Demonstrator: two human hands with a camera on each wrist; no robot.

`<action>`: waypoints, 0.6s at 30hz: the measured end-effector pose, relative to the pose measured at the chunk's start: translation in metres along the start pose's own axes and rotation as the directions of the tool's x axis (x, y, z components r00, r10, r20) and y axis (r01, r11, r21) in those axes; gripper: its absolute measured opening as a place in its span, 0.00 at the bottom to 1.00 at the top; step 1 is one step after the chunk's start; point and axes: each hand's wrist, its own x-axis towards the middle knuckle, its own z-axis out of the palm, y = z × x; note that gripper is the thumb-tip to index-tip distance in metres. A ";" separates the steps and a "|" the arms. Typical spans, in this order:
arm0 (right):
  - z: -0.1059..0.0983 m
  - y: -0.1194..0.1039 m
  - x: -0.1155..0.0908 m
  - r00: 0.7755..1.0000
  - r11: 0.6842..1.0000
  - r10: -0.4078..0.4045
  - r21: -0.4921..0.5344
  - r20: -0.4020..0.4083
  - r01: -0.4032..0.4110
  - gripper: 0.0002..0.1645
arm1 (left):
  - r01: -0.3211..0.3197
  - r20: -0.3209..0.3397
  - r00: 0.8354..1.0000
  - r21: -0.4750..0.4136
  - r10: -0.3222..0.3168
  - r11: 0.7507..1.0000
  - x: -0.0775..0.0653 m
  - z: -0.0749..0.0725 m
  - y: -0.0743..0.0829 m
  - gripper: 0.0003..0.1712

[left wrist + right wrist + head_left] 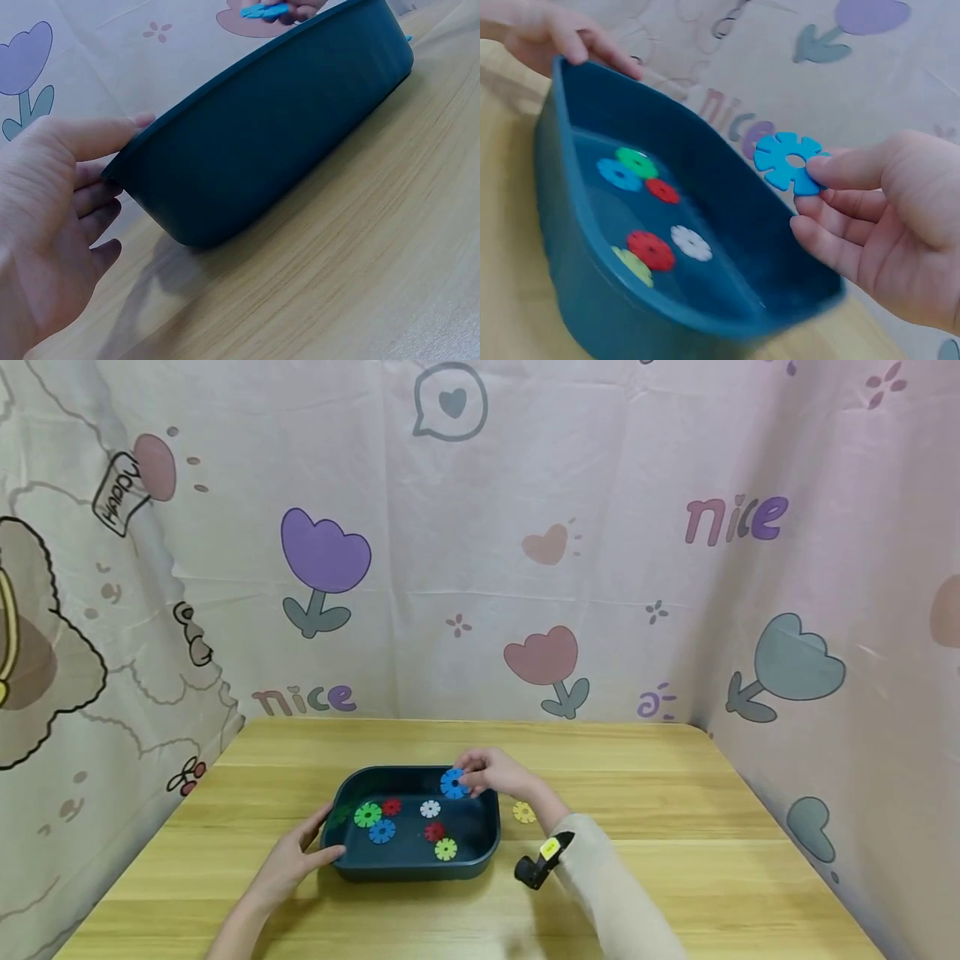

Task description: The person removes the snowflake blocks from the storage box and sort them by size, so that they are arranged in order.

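Note:
A dark teal plastic basin (411,872) sits on the table. At its left end, my left hand (294,857) holds the rim, thumb on top and fingers against the outside, as the left wrist view shows. Between thumb and fingers, my right hand (491,774) pinches a blue notched plastic disc (786,161) above the basin's far right rim. Inside lie a green disc (367,815), another blue disc (382,832), two red discs (651,250), a white disc (430,809) and a yellow-green disc (446,849).
A yellow disc (524,812) lies on the wooden table (645,777), right of the basin and partly beside the right forearm. A black wrist camera (534,870) is strapped to the right sleeve. Behind the table hangs a printed curtain (450,652).

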 end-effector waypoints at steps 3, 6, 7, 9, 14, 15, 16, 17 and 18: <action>-0.013 0.007 -0.010 0.999 0.998 0.013 0.064 -0.041 -0.010 0.13 | -0.005 -0.004 1.000 0.008 0.005 1.000 -0.001 0.000 0.000 0.42; -0.025 0.016 -0.021 0.996 0.993 0.024 0.120 -0.082 -0.014 0.14 | -0.013 -0.007 1.000 0.010 0.013 1.000 -0.002 0.000 -0.001 0.41; -0.029 0.020 -0.025 0.995 0.990 0.028 0.141 -0.093 -0.015 0.14 | -0.015 -0.008 1.000 0.012 0.015 1.000 -0.002 0.000 -0.001 0.41; -0.037 0.026 -0.032 0.992 0.988 0.031 0.154 -0.121 -0.012 0.14 | -0.015 -0.008 1.000 0.010 0.015 1.000 -0.001 0.000 -0.002 0.41; -0.054 0.041 -0.054 0.977 0.985 0.080 0.169 -0.197 -0.047 0.14 | -0.012 -0.006 1.000 0.004 0.012 1.000 0.000 -0.001 -0.003 0.42; -0.057 0.045 -0.059 0.972 0.984 0.093 0.171 -0.214 -0.057 0.15 | -0.012 -0.005 1.000 0.005 0.012 1.000 0.000 -0.001 -0.003 0.42; -0.060 0.050 -0.064 0.967 0.982 0.108 0.175 -0.230 -0.068 0.15 | -0.013 -0.006 1.000 0.004 0.013 1.000 0.000 -0.001 -0.003 0.41; -0.063 0.054 -0.070 0.962 0.981 0.122 0.177 -0.245 -0.079 0.15 | -0.014 -0.006 1.000 0.004 0.014 1.000 0.000 -0.001 -0.003 0.41; -0.066 0.058 -0.076 0.956 0.980 0.137 0.179 -0.261 -0.091 0.16 | -0.014 -0.006 1.000 0.005 0.014 1.000 0.000 -0.001 -0.003 0.41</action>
